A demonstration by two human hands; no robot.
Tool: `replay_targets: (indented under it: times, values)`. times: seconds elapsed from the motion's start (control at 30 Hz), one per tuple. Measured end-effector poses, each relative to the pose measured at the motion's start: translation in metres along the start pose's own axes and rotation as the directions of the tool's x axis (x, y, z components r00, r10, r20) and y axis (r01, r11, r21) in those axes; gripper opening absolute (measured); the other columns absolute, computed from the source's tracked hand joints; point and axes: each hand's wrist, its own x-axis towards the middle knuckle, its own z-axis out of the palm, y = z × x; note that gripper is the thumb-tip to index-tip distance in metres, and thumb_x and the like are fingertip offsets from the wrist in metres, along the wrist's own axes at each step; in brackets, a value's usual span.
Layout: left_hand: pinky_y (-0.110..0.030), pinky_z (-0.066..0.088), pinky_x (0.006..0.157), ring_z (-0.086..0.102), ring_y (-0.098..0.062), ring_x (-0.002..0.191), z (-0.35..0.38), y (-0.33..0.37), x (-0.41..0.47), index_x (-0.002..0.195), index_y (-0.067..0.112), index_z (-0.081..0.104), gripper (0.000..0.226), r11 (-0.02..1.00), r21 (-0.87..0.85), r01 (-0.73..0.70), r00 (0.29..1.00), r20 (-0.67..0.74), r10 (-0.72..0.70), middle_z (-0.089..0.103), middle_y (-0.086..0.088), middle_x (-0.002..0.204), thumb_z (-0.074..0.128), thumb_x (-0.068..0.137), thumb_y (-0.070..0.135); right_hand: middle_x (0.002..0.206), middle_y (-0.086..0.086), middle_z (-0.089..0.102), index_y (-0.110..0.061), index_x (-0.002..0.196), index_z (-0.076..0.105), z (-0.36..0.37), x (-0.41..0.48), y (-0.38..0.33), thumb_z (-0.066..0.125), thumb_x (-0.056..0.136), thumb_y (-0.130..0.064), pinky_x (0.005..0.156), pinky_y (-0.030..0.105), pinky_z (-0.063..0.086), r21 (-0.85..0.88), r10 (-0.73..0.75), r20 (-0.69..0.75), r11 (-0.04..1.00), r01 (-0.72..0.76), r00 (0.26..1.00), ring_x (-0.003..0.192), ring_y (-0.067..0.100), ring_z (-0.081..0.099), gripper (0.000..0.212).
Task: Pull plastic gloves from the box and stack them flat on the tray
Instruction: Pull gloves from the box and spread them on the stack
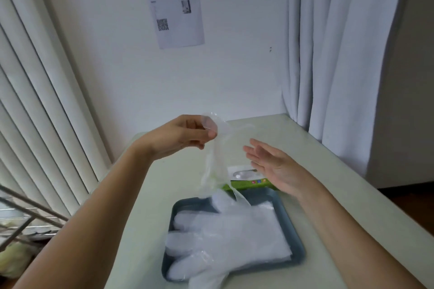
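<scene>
Blue-grey tray (pixel 185 206) is seen on the pale table (pixel 340 195). A flat stack of clear gloves (pixel 234 232) is held in it, with glove fingers spilling over the tray's near-left rim. A green glove box (pixel 249 184) is set just behind the tray, plastic visible in its top opening. One glove (pixel 216 162) is pinched by the left hand (pixel 187 134) above the tray's far edge and hangs down to the stack. The right hand (pixel 270 164) is held above the box, fingers straight, nothing gripped.

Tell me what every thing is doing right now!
left hand, raised, pinching a glove.
hanging glove, dangling above the tray.
right hand, open, holding nothing.
glove stack, flat on tray, fingers overhanging the rim.
tray, on the table.
box, behind the tray, slot open.
</scene>
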Motion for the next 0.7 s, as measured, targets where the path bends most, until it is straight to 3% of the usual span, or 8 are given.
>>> replay_targets:
  times: [0.1, 0.2, 0.3, 0.37, 0.43, 0.5, 0.6, 0.7]
  values:
    - [-0.023, 0.048, 0.083, 0.059, -0.013, 0.087, -0.001, 0.001, -0.014, 0.086, 0.009, 0.067, 0.020, 0.998, -0.053, -0.042, 0.999, 0.007, 0.042, 0.064, -0.003, 0.090, 0.067, 0.075, 0.025, 0.126, 0.004, 0.063, -0.013, 0.131, 0.049, 0.016, -0.004, -0.005, 0.090, 0.038, -0.058, 0.105, 0.029, 0.037, 0.080, -0.033, 0.111, 0.997, 0.024, 0.993, 0.122, 0.016, 0.056, 0.111]
    - [-0.024, 0.048, 0.088, 0.065, -0.021, 0.102, 0.000, -0.003, -0.026, 0.085, 0.006, 0.069, 0.015, 0.989, -0.118, -0.091, 0.996, -0.036, 0.087, 0.070, -0.009, 0.102, 0.063, 0.077, 0.018, 0.109, 0.004, 0.067, -0.011, 0.118, 0.060, 0.025, -0.007, -0.008, 0.094, 0.043, -0.046, 0.102, 0.032, 0.044, 0.152, -0.115, 0.132, 0.984, 0.095, 0.985, 0.110, 0.019, 0.061, 0.089]
    - [-0.033, 0.047, 0.097, 0.064, -0.027, 0.109, 0.003, -0.007, -0.039, 0.072, 0.015, 0.068, 0.010, 0.969, -0.198, -0.145, 0.989, -0.029, 0.142, 0.071, -0.009, 0.102, 0.059, 0.076, 0.019, 0.121, -0.005, 0.063, -0.024, 0.125, 0.058, 0.031, -0.008, -0.009, 0.093, 0.040, -0.050, 0.106, 0.032, 0.041, 0.051, -0.120, 0.098, 0.992, 0.116, 0.988, 0.118, 0.012, 0.057, 0.095]
    - [-0.043, 0.041, 0.099, 0.063, -0.029, 0.105, 0.005, -0.008, -0.046, 0.074, 0.015, 0.068, 0.014, 0.963, -0.204, -0.176, 0.984, 0.003, 0.180, 0.070, -0.011, 0.102, 0.055, 0.078, 0.019, 0.128, -0.009, 0.061, -0.027, 0.129, 0.053, 0.037, -0.007, -0.007, 0.092, 0.041, -0.051, 0.102, 0.026, 0.042, 0.020, -0.068, 0.165, 0.998, 0.066, 0.984, 0.123, 0.008, 0.054, 0.099]
    - [-0.048, 0.039, 0.098, 0.063, -0.032, 0.104, 0.003, -0.009, -0.052, 0.094, -0.008, 0.064, 0.031, 0.960, -0.206, -0.189, 0.981, 0.001, 0.194, 0.069, -0.018, 0.106, 0.052, 0.079, 0.017, 0.136, -0.005, 0.056, -0.024, 0.136, 0.047, 0.050, -0.007, -0.005, 0.090, 0.052, -0.045, 0.106, 0.029, 0.039, -0.013, -0.023, 0.293, 1.000, 0.028, 0.956, 0.129, 0.011, 0.049, 0.098]
    - [-0.041, 0.047, 0.098, 0.063, -0.033, 0.104, 0.002, -0.007, -0.060, 0.106, -0.019, 0.054, 0.043, 0.952, -0.233, -0.197, 0.978, 0.027, 0.209, 0.067, -0.022, 0.108, 0.049, 0.081, 0.016, 0.144, 0.002, 0.048, -0.016, 0.140, 0.044, 0.064, -0.007, -0.001, 0.087, 0.062, -0.040, 0.112, 0.038, 0.032, -0.042, -0.033, 0.374, 0.998, 0.053, 0.927, 0.134, 0.018, 0.043, 0.093]
    - [-0.037, 0.050, 0.094, 0.064, -0.032, 0.103, 0.001, -0.005, -0.074, 0.103, -0.004, 0.068, 0.037, 0.940, -0.284, -0.190, 0.978, 0.031, 0.206, 0.067, -0.022, 0.106, 0.048, 0.080, 0.017, 0.110, 0.004, 0.068, -0.008, 0.108, 0.066, 0.083, -0.016, -0.003, 0.086, 0.059, -0.039, 0.092, 0.025, 0.049, 0.046, -0.082, 0.320, 0.996, 0.071, 0.944, 0.104, 0.015, 0.064, 0.062]
    - [-0.036, 0.054, 0.082, 0.067, -0.030, 0.088, -0.002, -0.012, -0.083, 0.083, 0.010, 0.075, 0.024, 0.930, -0.340, -0.139, 0.989, -0.091, 0.115, 0.070, -0.015, 0.091, 0.054, 0.074, 0.016, 0.082, 0.007, 0.072, -0.006, 0.081, 0.073, 0.096, -0.028, -0.008, 0.070, 0.072, -0.029, 0.076, 0.027, 0.057, 0.143, -0.141, 0.177, 0.983, 0.116, 0.974, 0.077, 0.016, 0.070, 0.025]
